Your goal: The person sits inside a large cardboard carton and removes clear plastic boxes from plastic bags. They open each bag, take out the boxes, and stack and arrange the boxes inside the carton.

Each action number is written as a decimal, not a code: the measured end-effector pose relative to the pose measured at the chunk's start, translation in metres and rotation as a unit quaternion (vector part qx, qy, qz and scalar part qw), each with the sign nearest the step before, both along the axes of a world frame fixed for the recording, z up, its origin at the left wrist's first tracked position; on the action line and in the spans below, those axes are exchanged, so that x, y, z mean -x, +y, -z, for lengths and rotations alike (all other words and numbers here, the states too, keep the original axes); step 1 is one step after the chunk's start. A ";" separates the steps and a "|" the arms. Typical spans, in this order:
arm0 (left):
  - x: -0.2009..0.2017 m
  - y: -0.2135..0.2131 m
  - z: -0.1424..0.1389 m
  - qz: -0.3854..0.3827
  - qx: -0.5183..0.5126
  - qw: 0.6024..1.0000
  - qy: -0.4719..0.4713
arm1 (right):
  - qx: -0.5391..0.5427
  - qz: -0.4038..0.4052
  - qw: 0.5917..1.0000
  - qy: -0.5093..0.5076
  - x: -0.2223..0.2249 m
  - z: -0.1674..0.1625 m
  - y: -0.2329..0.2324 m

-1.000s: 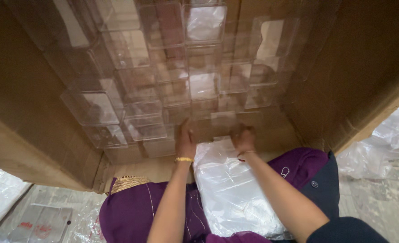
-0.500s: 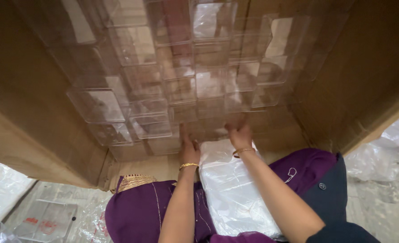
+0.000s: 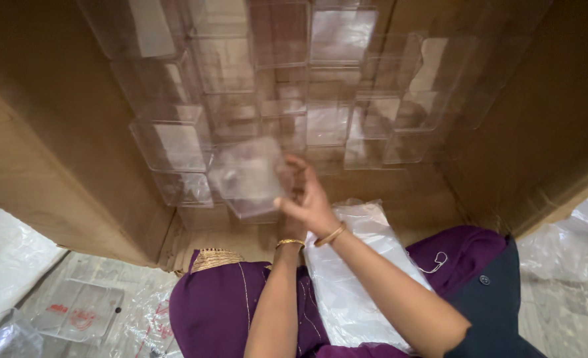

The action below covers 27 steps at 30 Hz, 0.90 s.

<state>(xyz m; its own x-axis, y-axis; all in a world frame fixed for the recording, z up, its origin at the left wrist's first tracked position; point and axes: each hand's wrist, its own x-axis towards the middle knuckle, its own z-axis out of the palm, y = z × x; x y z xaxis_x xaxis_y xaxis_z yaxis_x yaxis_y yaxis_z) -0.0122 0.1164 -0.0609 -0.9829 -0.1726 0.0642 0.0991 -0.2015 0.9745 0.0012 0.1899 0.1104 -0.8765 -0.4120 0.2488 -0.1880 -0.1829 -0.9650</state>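
Purple cloth [image 3: 234,311] and a white plastic bag [image 3: 353,278] lie nearest. Above them, the right hand [image 3: 310,202] and the partly hidden left hand [image 3: 293,222] grip 1 clear box [image 3: 247,176]. It seems ready for stacking: next, align it with the clear boxes [image 3: 294,86] filling the far cardboard carton [image 3: 49,159].

Glossy clear plastic box [image 3: 247,176] and stacked boxes [image 3: 320,86] sit inside the matt, rough cardboard carton [image 3: 49,152]; below the carton, crinkled shiny plastic bag [image 3: 353,278] on smooth purple cloth [image 3: 221,311].

A single head-worn view looks steeply down, close in, into an open cardboard box [image 3: 55,152] past the lap.
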 end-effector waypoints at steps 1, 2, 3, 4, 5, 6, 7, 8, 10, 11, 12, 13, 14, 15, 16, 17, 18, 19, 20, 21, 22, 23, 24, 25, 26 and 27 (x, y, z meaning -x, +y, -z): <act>0.000 0.003 0.001 0.043 -0.367 0.928 0.043 | -0.024 -0.003 1.000 0.003 -0.008 0.008 -0.001; 0.000 0.005 0.001 0.080 -0.681 0.724 0.081 | -0.077 0.005 0.997 0.008 -0.014 0.015 -0.004; -0.004 0.006 0.004 0.090 -0.713 0.689 0.092 | -0.128 0.012 0.992 0.012 -0.019 0.023 -0.007; -0.010 0.005 0.010 0.099 -0.743 0.654 0.102 | -0.177 0.020 0.984 0.016 -0.023 0.030 -0.010; -0.015 0.004 0.011 0.108 -0.771 0.618 0.112 | -0.231 0.018 0.972 0.028 -0.027 0.036 -0.013; -0.018 0.003 0.012 0.150 -0.835 0.519 0.105 | -0.284 0.016 0.958 0.042 -0.029 0.040 -0.015; -0.021 0.003 0.011 0.190 -0.886 0.413 0.095 | -0.336 0.014 0.940 0.054 -0.031 0.043 -0.016; -0.022 0.005 0.010 0.226 -0.923 0.299 0.084 | -0.324 0.015 0.942 0.085 -0.033 0.045 -0.016; -0.023 0.012 0.004 0.124 -0.894 0.420 0.092 | -0.299 0.018 0.942 0.150 -0.033 0.045 -0.013; -0.024 0.017 0.002 0.072 -0.871 0.476 0.094 | -0.292 0.015 0.944 0.156 -0.034 0.045 -0.010; -0.023 0.028 0.000 0.032 -0.828 0.531 0.179 | -0.283 0.012 0.945 0.161 -0.034 0.044 -0.008; -0.020 0.039 0.000 -0.005 -0.772 0.578 0.264 | -0.275 0.009 0.947 0.168 -0.034 0.042 -0.005; -0.018 0.045 0.000 -0.042 -0.707 0.616 0.345 | -0.274 -0.004 0.940 0.203 -0.033 0.041 -0.004; -0.022 0.039 0.004 0.011 -0.699 0.660 0.276 | -0.273 -0.018 0.932 0.237 -0.032 0.040 -0.002; -0.026 0.026 0.009 0.066 -0.683 0.698 0.206 | -0.272 -0.032 0.923 0.272 -0.032 0.040 -0.002; -0.028 0.013 0.014 0.121 -0.661 0.728 0.136 | -0.286 -0.037 0.918 0.272 -0.032 0.041 -0.004; -0.028 0.008 0.016 0.140 -0.660 0.726 0.133 | -0.299 -0.042 0.913 0.273 -0.033 0.042 -0.006; -0.030 0.003 0.018 0.158 -0.660 0.723 0.130 | -0.313 -0.046 0.908 0.273 -0.034 0.044 -0.009; -0.032 0.000 0.020 0.176 -0.660 0.720 0.125 | -0.364 -0.029 0.889 0.275 -0.034 0.046 -0.012; -0.033 0.000 0.018 0.188 -0.844 0.487 0.126 | -0.414 -0.011 0.867 0.276 -0.034 0.049 -0.016; -0.031 0.002 0.013 0.183 -0.953 0.212 0.115 | -0.462 0.007 0.843 0.276 -0.034 0.053 -0.019; -0.028 0.005 0.005 0.161 -0.979 -0.082 0.096 | -0.439 -0.001 0.850 0.291 -0.033 0.055 -0.020; -0.021 0.019 -0.005 0.088 -0.970 0.038 0.222 | -0.418 -0.008 0.856 0.306 -0.028 0.057 -0.019; -0.013 0.040 -0.018 0.011 -0.928 0.155 0.339 | -0.396 -0.016 0.860 0.320 -0.023 0.057 -0.016; -0.012 0.051 -0.029 -0.067 -0.852 0.268 0.445 | -0.417 -0.049 0.872 0.252 -0.014 0.054 -0.010; -0.016 0.047 -0.039 -0.053 -0.899 0.051 0.432 | -0.436 -0.082 0.877 0.183 0.002 0.047 0.000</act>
